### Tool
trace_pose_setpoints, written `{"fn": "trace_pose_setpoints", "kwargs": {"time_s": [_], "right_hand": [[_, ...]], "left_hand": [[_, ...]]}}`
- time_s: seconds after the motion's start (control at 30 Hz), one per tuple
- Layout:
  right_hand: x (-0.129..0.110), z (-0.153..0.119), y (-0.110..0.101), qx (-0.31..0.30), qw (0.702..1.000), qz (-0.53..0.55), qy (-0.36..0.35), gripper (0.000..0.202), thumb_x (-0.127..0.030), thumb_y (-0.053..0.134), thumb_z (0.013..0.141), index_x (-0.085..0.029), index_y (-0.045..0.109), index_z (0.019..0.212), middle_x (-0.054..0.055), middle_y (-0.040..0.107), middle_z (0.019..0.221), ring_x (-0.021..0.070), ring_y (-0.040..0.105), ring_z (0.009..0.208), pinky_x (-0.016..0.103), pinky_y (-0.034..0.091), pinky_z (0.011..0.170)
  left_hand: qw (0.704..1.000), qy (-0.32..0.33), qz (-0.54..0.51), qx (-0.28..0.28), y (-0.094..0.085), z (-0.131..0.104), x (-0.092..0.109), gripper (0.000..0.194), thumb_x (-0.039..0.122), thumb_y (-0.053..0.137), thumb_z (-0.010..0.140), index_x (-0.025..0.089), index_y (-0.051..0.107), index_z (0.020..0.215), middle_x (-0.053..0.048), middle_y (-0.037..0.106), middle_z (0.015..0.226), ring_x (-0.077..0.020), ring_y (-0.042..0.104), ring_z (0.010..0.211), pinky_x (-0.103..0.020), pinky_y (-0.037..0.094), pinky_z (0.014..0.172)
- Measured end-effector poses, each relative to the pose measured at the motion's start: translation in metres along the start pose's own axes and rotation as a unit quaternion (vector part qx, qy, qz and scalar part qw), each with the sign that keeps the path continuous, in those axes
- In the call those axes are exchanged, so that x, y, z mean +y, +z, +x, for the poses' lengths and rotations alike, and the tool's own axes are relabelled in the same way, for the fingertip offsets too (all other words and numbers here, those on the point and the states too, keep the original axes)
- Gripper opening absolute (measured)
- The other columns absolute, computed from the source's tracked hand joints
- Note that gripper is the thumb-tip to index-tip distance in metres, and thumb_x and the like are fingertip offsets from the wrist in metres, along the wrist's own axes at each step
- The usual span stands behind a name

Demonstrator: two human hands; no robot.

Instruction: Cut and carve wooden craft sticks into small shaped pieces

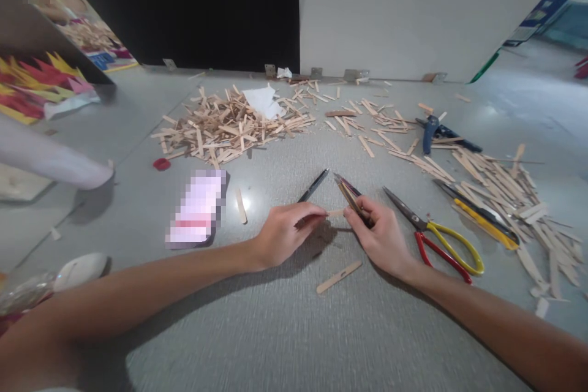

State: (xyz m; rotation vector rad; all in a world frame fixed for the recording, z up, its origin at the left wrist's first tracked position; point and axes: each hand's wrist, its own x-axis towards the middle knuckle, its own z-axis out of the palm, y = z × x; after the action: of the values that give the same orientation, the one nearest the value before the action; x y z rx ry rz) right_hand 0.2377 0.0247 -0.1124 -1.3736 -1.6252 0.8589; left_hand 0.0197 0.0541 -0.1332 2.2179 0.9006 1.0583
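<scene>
My left hand [289, 229] pinches the end of a short piece of wooden craft stick [336, 213] between thumb and fingertips. My right hand [379, 233] is closed around a slim brownish metal tool [350, 196], its tip pointing away from me; its exact kind is unclear. The right thumb and fingertips meet the other end of the stick. A black pen [315, 185] lies just beyond my left hand, and a dark reddish pen-like item [348, 184] lies partly behind the tool. Nearer to me rests a notched craft stick [339, 277]; another stick [241, 205] lies left.
Scissors with red and yellow handles [418, 220] and a yellow-black cutter [487, 220] lie right. Blue-handled pliers [430, 131] sit among loose sticks [496, 180]. A stick pile [215, 128] lies at the back left, with a phone [197, 208] nearer. Upright panels [413, 12] stand behind.
</scene>
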Motion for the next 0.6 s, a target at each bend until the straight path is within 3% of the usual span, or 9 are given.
{"fn": "trace_pose_setpoints", "kwargs": {"time_s": [0.2,0.33,0.47,0.6], "right_hand": [[0.000,-0.002,0.001,-0.006,1.000,-0.008,-0.009,0.031,-0.040,0.058,0.097,-0.026,0.046,0.072,-0.006,0.040,0.064,0.0140,0.040,0.057,0.028,0.032,0.052],[-0.002,-0.002,0.000,0.014,1.000,-0.016,-0.019,0.031,-0.038,0.057,0.097,-0.026,0.046,0.072,-0.006,0.039,0.063,0.0134,0.040,0.055,0.027,0.030,0.051],[-0.003,-0.002,0.001,0.036,0.999,0.002,-0.013,0.032,-0.039,0.058,0.098,-0.026,0.046,0.072,-0.007,0.038,0.062,0.0127,0.038,0.053,0.027,0.028,0.049],[-0.001,-0.002,0.002,0.040,0.999,0.000,-0.022,0.030,-0.040,0.059,0.098,-0.025,0.049,0.074,-0.006,0.040,0.062,0.0127,0.038,0.053,0.027,0.029,0.049]], "left_hand": [[0.996,0.052,0.061,-0.036,0.000,0.000,-0.003,0.024,0.021,0.047,0.111,0.020,0.069,0.101,-0.007,0.079,0.094,-0.0170,0.073,0.079,-0.026,0.056,0.071],[0.999,-0.006,0.022,-0.048,0.000,0.002,-0.002,0.021,0.024,0.044,0.110,0.020,0.060,0.098,-0.007,0.074,0.091,-0.0182,0.069,0.077,-0.028,0.053,0.069],[0.998,-0.055,0.002,-0.038,-0.004,0.007,0.000,0.021,0.027,0.038,0.112,0.022,0.053,0.098,-0.001,0.066,0.077,-0.0140,0.060,0.061,-0.024,0.048,0.061],[0.995,-0.074,-0.026,-0.063,-0.008,0.012,0.003,0.025,0.027,0.035,0.112,0.021,0.059,0.105,0.001,0.068,0.075,-0.0132,0.059,0.058,-0.024,0.048,0.062]]}}
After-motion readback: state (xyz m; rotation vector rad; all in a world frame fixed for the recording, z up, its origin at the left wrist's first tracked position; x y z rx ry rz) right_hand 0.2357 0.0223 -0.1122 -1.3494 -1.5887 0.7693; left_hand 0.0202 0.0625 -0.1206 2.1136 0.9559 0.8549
